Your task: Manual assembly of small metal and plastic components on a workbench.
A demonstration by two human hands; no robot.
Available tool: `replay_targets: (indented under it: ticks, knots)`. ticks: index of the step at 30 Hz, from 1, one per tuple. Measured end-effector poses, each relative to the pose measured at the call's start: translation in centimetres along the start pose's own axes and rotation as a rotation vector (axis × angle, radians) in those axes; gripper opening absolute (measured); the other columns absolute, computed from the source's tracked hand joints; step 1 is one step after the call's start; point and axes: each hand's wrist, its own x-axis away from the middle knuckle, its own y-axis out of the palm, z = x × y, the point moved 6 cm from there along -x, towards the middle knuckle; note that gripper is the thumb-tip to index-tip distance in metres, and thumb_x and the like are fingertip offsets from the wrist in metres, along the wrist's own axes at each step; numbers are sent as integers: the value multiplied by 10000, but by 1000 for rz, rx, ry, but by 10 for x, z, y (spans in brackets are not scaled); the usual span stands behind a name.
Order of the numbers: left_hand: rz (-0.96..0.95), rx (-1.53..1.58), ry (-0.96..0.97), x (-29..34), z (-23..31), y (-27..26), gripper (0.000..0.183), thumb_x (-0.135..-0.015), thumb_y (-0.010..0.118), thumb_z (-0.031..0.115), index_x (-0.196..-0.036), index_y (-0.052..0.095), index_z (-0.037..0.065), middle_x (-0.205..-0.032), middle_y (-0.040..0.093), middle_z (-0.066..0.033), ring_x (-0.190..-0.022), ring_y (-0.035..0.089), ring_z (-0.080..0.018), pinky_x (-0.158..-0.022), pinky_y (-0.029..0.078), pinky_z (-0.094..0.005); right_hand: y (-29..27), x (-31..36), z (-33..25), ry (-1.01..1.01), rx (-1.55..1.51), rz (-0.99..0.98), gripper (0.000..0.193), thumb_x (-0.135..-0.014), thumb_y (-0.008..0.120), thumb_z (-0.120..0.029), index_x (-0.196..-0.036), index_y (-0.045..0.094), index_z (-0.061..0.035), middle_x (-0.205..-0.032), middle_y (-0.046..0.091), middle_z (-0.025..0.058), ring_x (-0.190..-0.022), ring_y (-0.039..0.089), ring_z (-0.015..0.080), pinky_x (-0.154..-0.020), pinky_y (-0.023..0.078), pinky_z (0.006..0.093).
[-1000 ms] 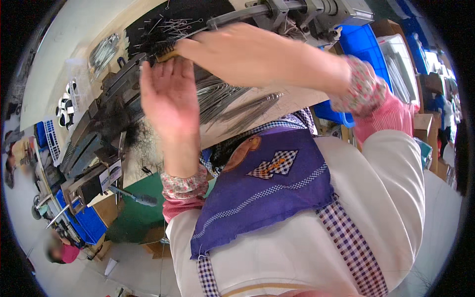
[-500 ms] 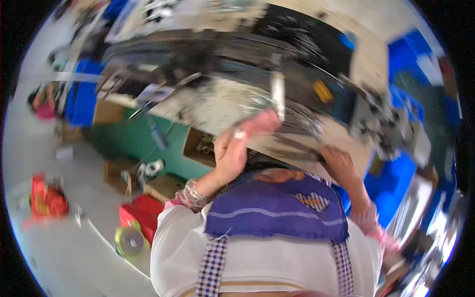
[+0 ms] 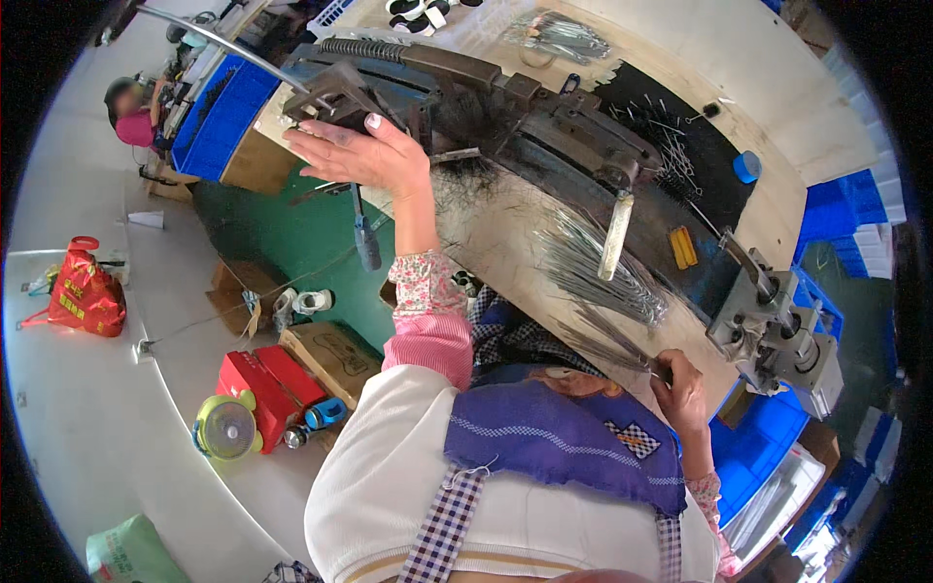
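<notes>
My left hand (image 3: 364, 160) is raised with its fingers stretched out, against or just in front of the metal block (image 3: 335, 92) at the left end of a long dark bench machine (image 3: 466, 87). Whether the palm touches the block I cannot tell. At the bench's near edge, my right hand (image 3: 683, 391) has its fingers closed round the ends of a bundle of thin metal wires (image 3: 607, 335). A larger heap of similar wires (image 3: 603, 267) lies beyond it, by the machine's pale lever handle (image 3: 618, 233).
Several twisted-wire pieces (image 3: 671, 146) lie on a black mat (image 3: 714, 199). A metal fixture (image 3: 777, 330) stands at the bench's right end. A blue-handled tool (image 3: 365, 243) hangs left of the bench. Cartons, a red box (image 3: 262, 384) and a fan (image 3: 228, 428) stand on the floor.
My left hand has moved from above the middle of the bench to the machine's left end. My right hand stays at the near edge with the wires. The view has shifted and sharpened.
</notes>
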Motion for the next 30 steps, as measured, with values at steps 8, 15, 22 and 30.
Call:
replay_targets:
  ticks: [8, 15, 22, 30]
  knots:
    - [2, 465, 269, 18, 9, 7, 746, -965, 293, 461, -1457, 81, -57, -1494, 46, -331, -1392, 30, -487, -1101, 26, -587, -16, 2, -10, 42, -76, 131, 210, -761, 571, 18, -956, 494, 5, -785, 550, 176, -658, 556, 341, -614, 445, 392]
    - [-99, 249, 300, 25, 13, 7, 795, -932, 399, 402, -1441, 45, -96, -1480, 15, -362, -1365, -3, -552, -1082, 8, -621, -56, 20, -17, 17, -162, 426, 120, -839, 526, -91, -898, 489, 7, -793, 505, 122, -688, 472, 205, -656, 415, 331]
    - [-76, 166, 276, 2, 21, 7, 905, -892, 489, 449, -1435, 11, -95, -1459, -27, -393, -1364, -13, -548, -1072, -6, -638, -84, 4, -49, -250, -354, 496, 99, -871, 504, -107, -858, 446, -27, -817, 472, 74, -729, 422, 160, -688, 370, 286]
    - [-301, -65, 312, 40, -17, -80, 862, -816, 628, 280, -1455, 137, -27, -1503, 61, -307, -1399, 27, -472, -1097, 16, -611, -111, -15, -84, -370, -19, 634, 173, -814, 473, 83, -962, 435, 2, -890, 567, 191, -776, 555, 236, -752, 455, 339]
